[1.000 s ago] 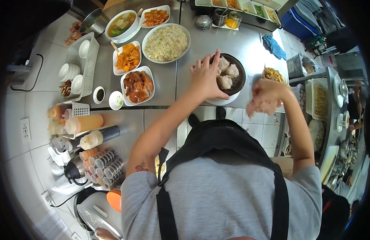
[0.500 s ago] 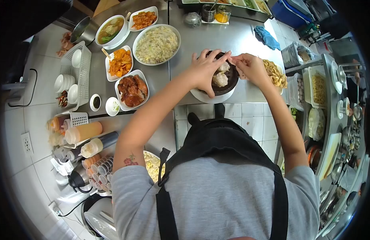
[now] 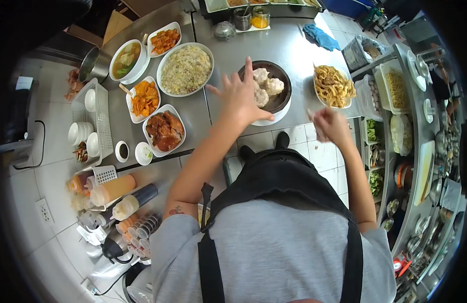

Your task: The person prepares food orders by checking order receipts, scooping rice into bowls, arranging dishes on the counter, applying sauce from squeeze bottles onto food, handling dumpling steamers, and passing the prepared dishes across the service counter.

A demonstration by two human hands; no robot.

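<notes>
Pale dumplings [image 3: 275, 86] sit in a round dark steamer [image 3: 281, 104], which stands on a white plate [image 3: 278, 117] near the table's front edge. My left hand [image 3: 239, 99] is spread at the steamer's left side, its fingers apart and nothing held in them. Off to the right, my right hand [image 3: 330, 124] is in the air just past the front edge, with its fingers curled together; a small pale bit shows at the fingertips, too small to name. Behind that hand is a bowl of fried golden strips [image 3: 334, 86].
Fried rice [image 3: 186, 69], soup [image 3: 126, 60] and several dishes, one with glazed meat [image 3: 165, 131], stand on the left of the steel table [image 3: 218, 60]. Sauce jars [image 3: 260, 17] and a blue cloth [image 3: 321, 37] lie farther back. Shelves [image 3: 390, 116] line the right side.
My right hand has moved away from the steamer, to the right and down. My left hand has shifted left, uncovering more of the steamer's front. The whole view has also shifted.
</notes>
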